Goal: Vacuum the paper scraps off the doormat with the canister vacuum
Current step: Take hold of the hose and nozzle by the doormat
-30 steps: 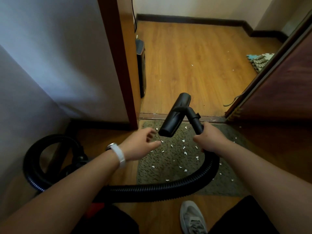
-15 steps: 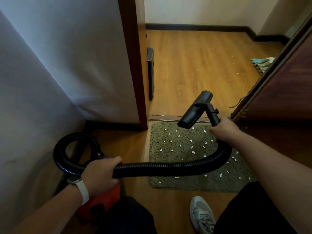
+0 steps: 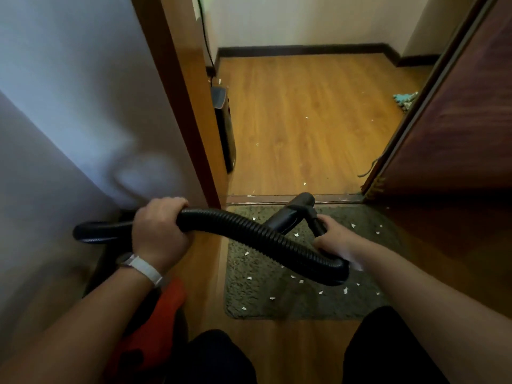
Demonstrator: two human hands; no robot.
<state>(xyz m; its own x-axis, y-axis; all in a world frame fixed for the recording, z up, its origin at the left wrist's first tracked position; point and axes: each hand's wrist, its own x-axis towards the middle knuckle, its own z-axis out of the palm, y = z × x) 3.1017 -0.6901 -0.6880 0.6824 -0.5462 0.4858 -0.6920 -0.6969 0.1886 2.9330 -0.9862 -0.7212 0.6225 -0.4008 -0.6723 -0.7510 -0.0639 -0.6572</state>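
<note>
A grey-green doormat (image 3: pixel 263 297) lies on the wooden floor before the threshold, dotted with several white paper scraps (image 3: pixel 249 278). My left hand (image 3: pixel 158 228) grips the black ribbed vacuum hose (image 3: pixel 249 231) and holds it raised at the left. My right hand (image 3: pixel 332 239) grips the hose's rigid end just behind the black nozzle (image 3: pixel 291 214), which hangs above the mat's far edge. The red canister (image 3: pixel 163 309) sits low at the left, partly hidden behind my left forearm.
A wooden door frame (image 3: pixel 194 134) and white wall stand at the left, a dark brown door (image 3: pixel 457 134) at the right. Beyond the threshold (image 3: pixel 277 199) a black box (image 3: pixel 224 128) leans by the frame. More scraps dot that floor; a teal rug (image 3: pixel 404 99) peeks out.
My left hand first took hold of the hose low by the canister, then lifted it up and toward the middle. The nozzle has sunk closer to the mat.
</note>
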